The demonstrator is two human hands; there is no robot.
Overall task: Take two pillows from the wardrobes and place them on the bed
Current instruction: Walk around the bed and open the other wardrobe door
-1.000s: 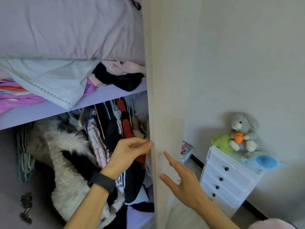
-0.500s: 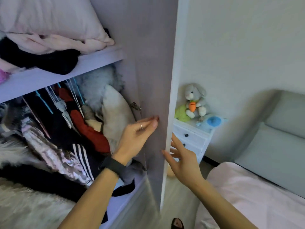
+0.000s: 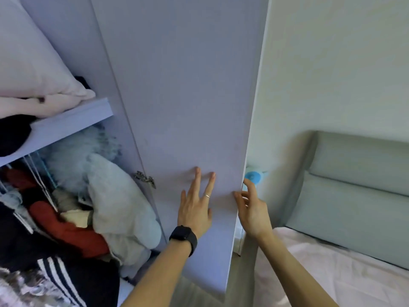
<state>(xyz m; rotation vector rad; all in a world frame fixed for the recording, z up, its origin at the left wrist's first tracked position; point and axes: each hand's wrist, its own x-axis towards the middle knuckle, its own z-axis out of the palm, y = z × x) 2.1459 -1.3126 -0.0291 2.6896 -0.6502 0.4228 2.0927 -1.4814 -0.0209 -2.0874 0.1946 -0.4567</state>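
Observation:
A pale pink pillow [image 3: 33, 63] lies on the upper wardrobe shelf [image 3: 73, 120] at the left, on top of folded clothes. The lilac wardrobe door [image 3: 188, 107] stands swung wide. My left hand [image 3: 195, 207], with a black watch on the wrist, lies flat against the door's inner face, fingers spread. My right hand [image 3: 251, 209] hooks its fingers around the door's free edge. The bed [image 3: 332, 269] with a pink sheet is at the lower right.
Hanging clothes [image 3: 66, 218] fill the space under the shelf. A grey padded headboard [image 3: 358, 191] stands behind the bed. A blue object [image 3: 253, 177] shows past the door edge. A door hinge [image 3: 145, 177] sits at the door's inner side.
The door has swung further open and now fills the middle of the view. My left hand went from the door's edge to flat on its inner face. The view turned right.

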